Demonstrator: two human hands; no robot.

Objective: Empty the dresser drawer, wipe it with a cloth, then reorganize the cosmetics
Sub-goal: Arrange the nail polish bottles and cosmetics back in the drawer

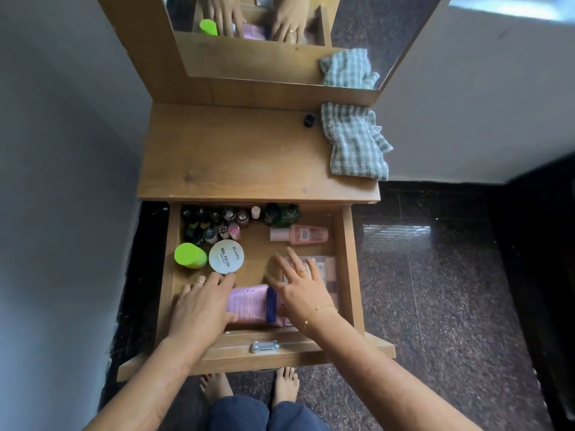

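The wooden dresser drawer (350, 269) stands pulled open below me. Several small nail polish bottles (214, 222) crowd its back left corner, with dark green bottles (284, 214) beside them. A pink tube (300, 234) lies at the back right. A lime-green capped container (189, 256) and a round white nail polish remover tin (226, 256) sit at the left. My left hand (202, 306) rests on the left side of a pink wipes pack (249, 303) at the front. My right hand (300, 286) hovers with fingers spread over pale sachets (326, 265) at the right.
A green-checked cloth (354, 141) lies crumpled at the right rear of the dresser top (233, 150), next to a small black object (308, 120). A mirror (280, 32) rises behind. Grey walls flank the dresser; dark polished floor lies to the right.
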